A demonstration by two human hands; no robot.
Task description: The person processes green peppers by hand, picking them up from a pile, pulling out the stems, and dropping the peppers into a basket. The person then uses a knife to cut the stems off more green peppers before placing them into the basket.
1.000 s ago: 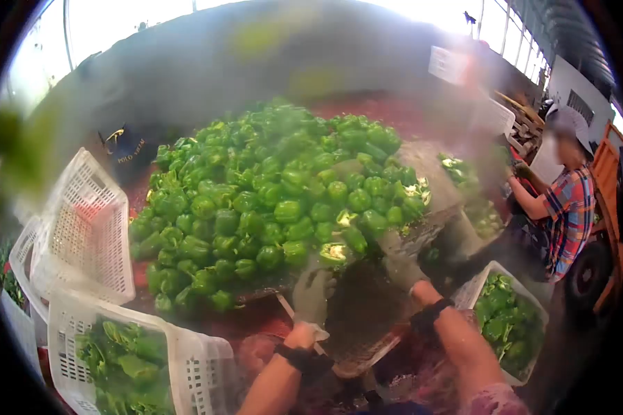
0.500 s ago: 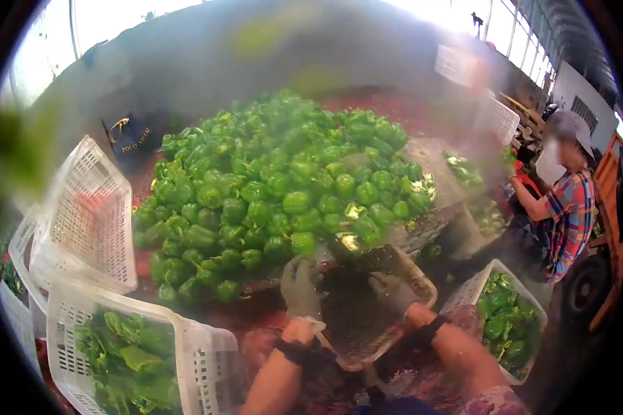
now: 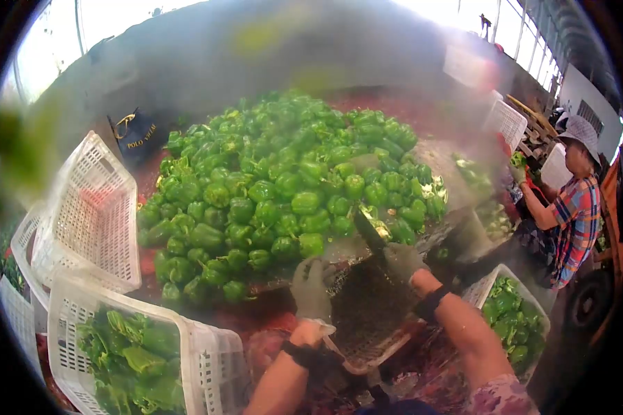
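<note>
Near, white crates at left point(image 3: 190, 373) and right point(image 3: 472, 294) already hold green peppers. Over a shallow tray point(image 3: 377, 361), the gloved left hand point(image 3: 311, 287) is loosely open; the right hand point(image 3: 403, 263) grips a dark blade point(image 3: 369, 232). Beyond, a large pepper heap point(image 3: 277, 187) lies uncrated. Far right, a person point(image 3: 580, 214) sits.

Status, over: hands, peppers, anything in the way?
Right hand on a dark, blade-like tool. Left hand at near edge of heaped green peppers, grip unclear. Tray between hands; haze blurs view.
</note>
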